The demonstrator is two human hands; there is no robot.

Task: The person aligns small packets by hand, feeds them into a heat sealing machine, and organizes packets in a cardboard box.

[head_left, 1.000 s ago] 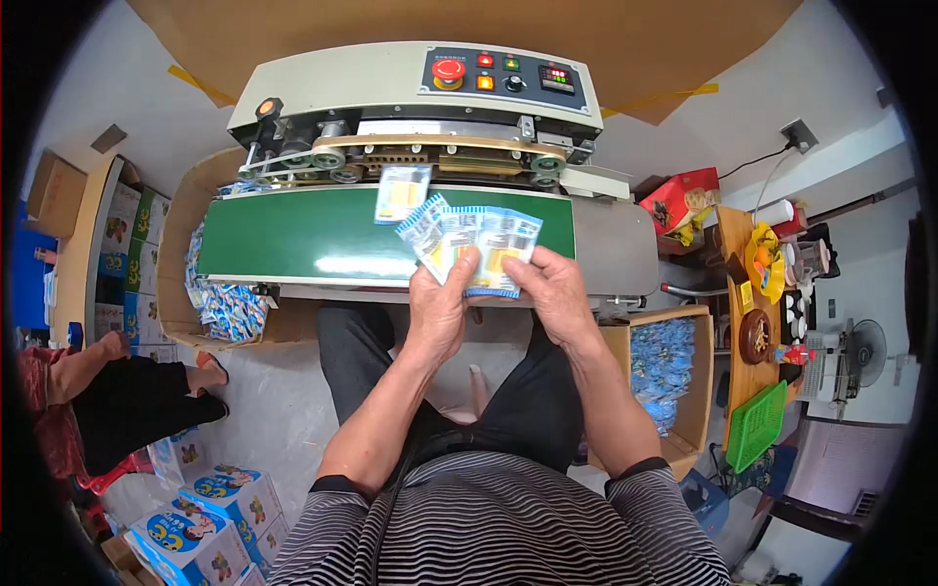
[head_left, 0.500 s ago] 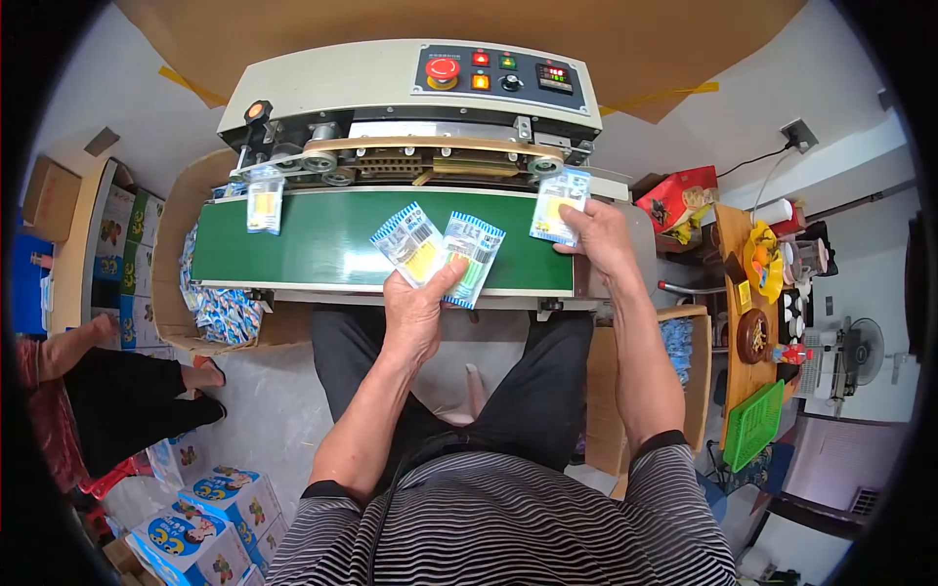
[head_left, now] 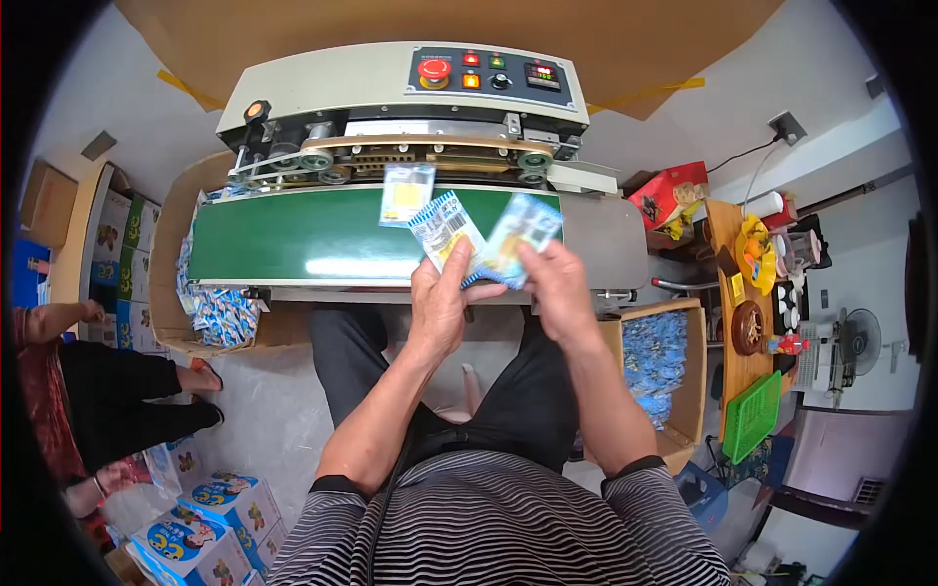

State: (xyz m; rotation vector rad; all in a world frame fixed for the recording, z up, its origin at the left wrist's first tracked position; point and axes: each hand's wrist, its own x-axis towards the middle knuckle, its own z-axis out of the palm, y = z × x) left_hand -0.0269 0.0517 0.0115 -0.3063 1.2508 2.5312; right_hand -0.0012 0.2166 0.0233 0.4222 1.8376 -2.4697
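My left hand (head_left: 440, 308) is closed on a small clear packet (head_left: 446, 225) with blue-striped edges, a barcode and yellow contents, held up in front of the green conveyor belt (head_left: 293, 234). Beside it, my right hand (head_left: 567, 298) pinches a second packet (head_left: 523, 230), smeared by motion; its lower edge overlaps the left fingers. A third packet (head_left: 405, 195) hangs with its top edge at the band of the sealing machine (head_left: 332, 93), lying over the belt. Neither hand touches that one.
Left of the belt, a carton (head_left: 171, 283) holds many packets. An open box (head_left: 689, 381) of blue packets stands at lower right. A wooden table (head_left: 723, 322) bears a green basket (head_left: 752, 415). Another person (head_left: 117, 386) is at far left, near printed boxes (head_left: 186, 532).
My right hand released its packet at the machine, which travelled left along the band, then moved to the left hand and gripped a packet there. The packet at the belt's left end is gone.
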